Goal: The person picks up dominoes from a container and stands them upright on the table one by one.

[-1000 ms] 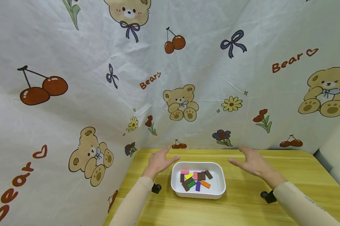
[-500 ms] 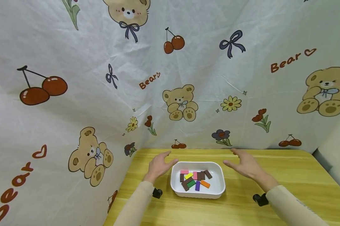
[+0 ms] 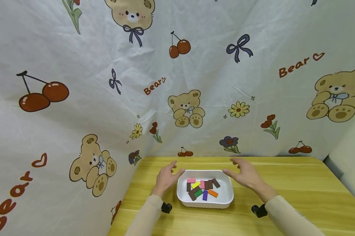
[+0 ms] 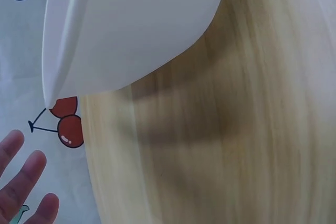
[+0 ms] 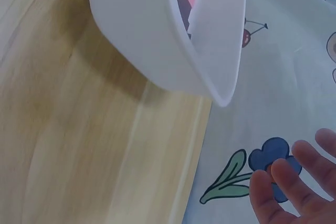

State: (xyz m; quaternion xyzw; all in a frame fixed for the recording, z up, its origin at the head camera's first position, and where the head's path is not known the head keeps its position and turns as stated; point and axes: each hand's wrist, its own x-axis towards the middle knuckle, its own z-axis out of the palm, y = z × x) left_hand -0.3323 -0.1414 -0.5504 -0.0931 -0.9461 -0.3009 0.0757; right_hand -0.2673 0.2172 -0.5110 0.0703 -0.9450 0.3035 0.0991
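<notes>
A white plastic tub (image 3: 205, 205) stands on the wooden table, its wall large in both wrist views. Small rectangular blocks lie flat in it: dark brown ones, pink ones (image 3: 191, 180), a yellow (image 3: 196, 185), a green (image 3: 198, 193), a purple (image 3: 205, 195) and an orange block (image 3: 213, 193). My left hand (image 3: 166, 178) hovers just off the tub's left end, fingers spread and relaxed, holding nothing. At the opposite end my right hand (image 3: 246, 175), also bare of any object, has its thumb overlapping the far right corner of the rim in the head view.
The yellowish wooden table (image 3: 295, 190) stretches to both sides of the tub. Behind it and along its left hangs a pale cloth (image 3: 213, 75) printed with bears, cherries, bows and flowers. Black wrist cameras (image 3: 259, 211) sit under both forearms.
My right hand has moved left, from well apart to the tub's right rim. My left hand has shifted only slightly, staying by the left end. Tub and blocks keep their places.
</notes>
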